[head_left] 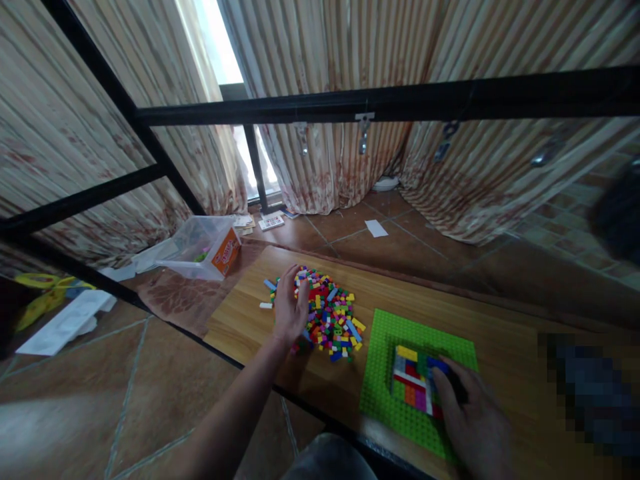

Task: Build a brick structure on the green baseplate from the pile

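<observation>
My left hand [291, 305] is over the left side of a heap of small multicoloured toy bricks [327, 310], thumb and fingers apart, with nothing visible between them. A green studded baseplate [383, 347] lies to the right of the heap on the wooden table. On it stands a low block of joined bricks [413, 380] in yellow, red, white, orange, magenta and other colours. My right hand [473, 417] reaches over the plate's right part. Its thumb and index finger close on a blue brick [439, 364] at the block's upper right corner; the other fingers are partly hidden.
The long wooden table [240, 307] has a black metal frame. Beyond its left end sits a clear plastic box [200, 250] with an orange label. A black rail [300, 110] with hanging clips crosses above. Curtains [340, 60] and a sheet of paper [376, 229] are behind.
</observation>
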`<state>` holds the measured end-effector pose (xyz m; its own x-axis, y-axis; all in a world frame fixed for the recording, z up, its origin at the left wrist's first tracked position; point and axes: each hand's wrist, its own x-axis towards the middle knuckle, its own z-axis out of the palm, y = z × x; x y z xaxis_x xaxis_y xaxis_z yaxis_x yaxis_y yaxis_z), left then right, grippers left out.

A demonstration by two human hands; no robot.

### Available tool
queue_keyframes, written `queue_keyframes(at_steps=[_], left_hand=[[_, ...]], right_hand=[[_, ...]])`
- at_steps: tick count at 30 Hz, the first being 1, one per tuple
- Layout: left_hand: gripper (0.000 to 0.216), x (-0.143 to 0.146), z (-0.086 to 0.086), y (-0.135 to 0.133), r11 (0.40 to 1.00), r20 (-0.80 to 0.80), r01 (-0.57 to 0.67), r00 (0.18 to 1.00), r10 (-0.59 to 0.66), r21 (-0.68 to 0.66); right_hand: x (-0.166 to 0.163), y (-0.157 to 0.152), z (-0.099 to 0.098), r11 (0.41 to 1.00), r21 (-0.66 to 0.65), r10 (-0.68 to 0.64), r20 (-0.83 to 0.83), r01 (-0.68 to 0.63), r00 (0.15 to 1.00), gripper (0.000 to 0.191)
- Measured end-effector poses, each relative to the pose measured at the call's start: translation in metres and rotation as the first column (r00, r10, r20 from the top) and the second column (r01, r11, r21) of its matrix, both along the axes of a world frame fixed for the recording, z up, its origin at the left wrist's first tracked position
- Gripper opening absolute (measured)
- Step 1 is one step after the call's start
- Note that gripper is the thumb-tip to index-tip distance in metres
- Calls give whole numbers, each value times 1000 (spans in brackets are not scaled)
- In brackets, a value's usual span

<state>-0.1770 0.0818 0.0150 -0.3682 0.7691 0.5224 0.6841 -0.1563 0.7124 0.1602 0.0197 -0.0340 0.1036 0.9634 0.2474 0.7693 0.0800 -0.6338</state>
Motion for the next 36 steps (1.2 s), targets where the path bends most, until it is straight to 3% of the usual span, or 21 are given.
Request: queue_keyframes(at_steps=[4,7,11,18,29,36], left_hand=[[37,-39,10,47,982,-106,105,987,-123,-154],[39,-66,7,79,905,1,277,956,-292,-323],[50,-78,2,95,838,36,393,911,-411,-377],[50,-70,5,81,711,34,546,803,-595,-443],[51,-64,15,48,637,110,612,755,-646,-469],[50,-65,24,29,653,206,596,792,-575,-468]], right_hand=[[0,0,-1,1000,-7,5,-8,-5,1000,56],[0,0,-1,1000,-8,8,-21,-8,1000,56],[0,1,-1,1000,-22,0,-37,-1,999,55],[-1,0,-1,1000,-21,-6,-25,5,1000,55],[-3,0,2,1000,18,10,-4,-10,1000,54],[-3,0,3,998,57,28,-4,-27,1000,51]])
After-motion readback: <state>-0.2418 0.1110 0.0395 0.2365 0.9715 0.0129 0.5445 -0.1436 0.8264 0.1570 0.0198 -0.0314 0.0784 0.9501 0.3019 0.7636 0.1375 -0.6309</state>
